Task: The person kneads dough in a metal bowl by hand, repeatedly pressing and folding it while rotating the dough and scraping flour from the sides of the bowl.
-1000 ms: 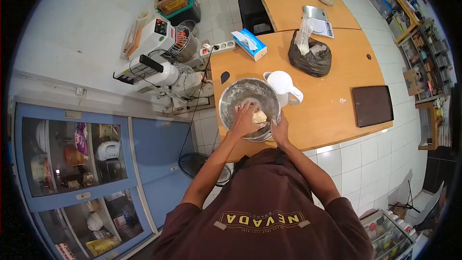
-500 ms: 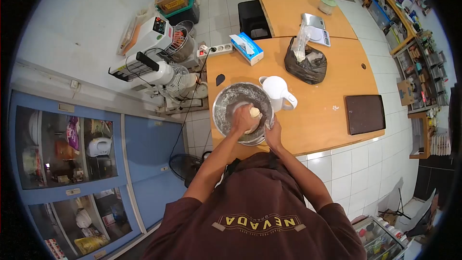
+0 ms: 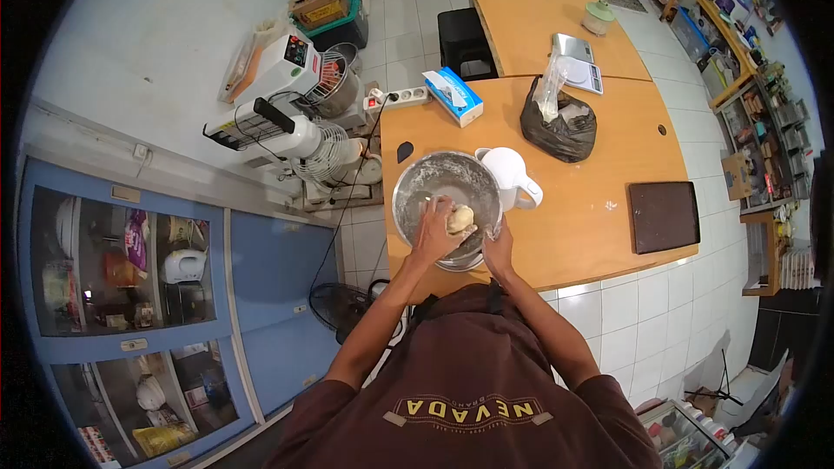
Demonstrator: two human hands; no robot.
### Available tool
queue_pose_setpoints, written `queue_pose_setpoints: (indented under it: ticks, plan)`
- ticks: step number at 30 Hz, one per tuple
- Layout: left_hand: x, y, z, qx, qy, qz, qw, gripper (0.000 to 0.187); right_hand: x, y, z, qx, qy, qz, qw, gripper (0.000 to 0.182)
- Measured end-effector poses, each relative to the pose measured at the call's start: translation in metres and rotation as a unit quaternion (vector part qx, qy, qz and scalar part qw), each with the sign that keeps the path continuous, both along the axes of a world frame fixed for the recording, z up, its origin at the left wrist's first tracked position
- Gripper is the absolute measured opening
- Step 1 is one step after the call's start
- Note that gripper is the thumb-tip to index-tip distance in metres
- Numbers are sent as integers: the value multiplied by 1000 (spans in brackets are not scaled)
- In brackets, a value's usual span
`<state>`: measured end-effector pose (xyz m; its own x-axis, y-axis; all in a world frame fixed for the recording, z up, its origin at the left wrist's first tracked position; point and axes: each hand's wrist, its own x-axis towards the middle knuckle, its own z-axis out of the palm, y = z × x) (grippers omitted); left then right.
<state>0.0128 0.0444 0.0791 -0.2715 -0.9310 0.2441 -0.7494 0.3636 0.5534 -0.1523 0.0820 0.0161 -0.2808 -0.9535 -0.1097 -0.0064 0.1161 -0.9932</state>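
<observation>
A metal mixing bowl (image 3: 415, 175), its inner wall smeared white, stands near the front edge of the table. Inside it, my left hand (image 3: 434, 233) is curled around a pale lump of dough (image 3: 460, 219), thumb on the near side and fingers on the far left. My right hand (image 3: 498, 254) grips the bowl's near right rim, with white residue on the fingers. Just right of the bowl, almost touching it, is a white pitcher (image 3: 506, 172), its handle pointing right.
On the wooden table (image 3: 556, 243) are a black plastic bag (image 3: 560, 135), a kitchen scale (image 3: 580, 75), a blue tissue box (image 3: 453, 97), a power strip (image 3: 404, 99) and a dark baking tray (image 3: 664, 217). Mixers (image 3: 326, 78) stand left of it, and a fan (image 3: 340, 308) below.
My left hand has shifted its hold, and more of the dough shows beside the fingers. My right hand stays at the rim. The whole view has shifted slightly.
</observation>
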Motion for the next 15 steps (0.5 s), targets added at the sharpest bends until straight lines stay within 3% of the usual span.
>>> queue_pose_setpoints:
  ticks: [3,6,9,12,15]
  plan:
    - [1,-6,5,91,-48,-28,994,72,-1,2,9,2,2,19,1000,50]
    - [-1,-14,-11,48,-56,-21,997,73,1,1,3,-11,49,20,999,50]
    - [-10,-21,-23,70,143,-30,987,71,2,1,-1,-5,65,16,998,49]
    - [-13,-21,-32,85,44,-43,994,71,2,0,1,-22,44,11,999,51]
    - [-20,-20,-39,44,-4,12,999,68,2,2,2,-8,44,15,999,52]
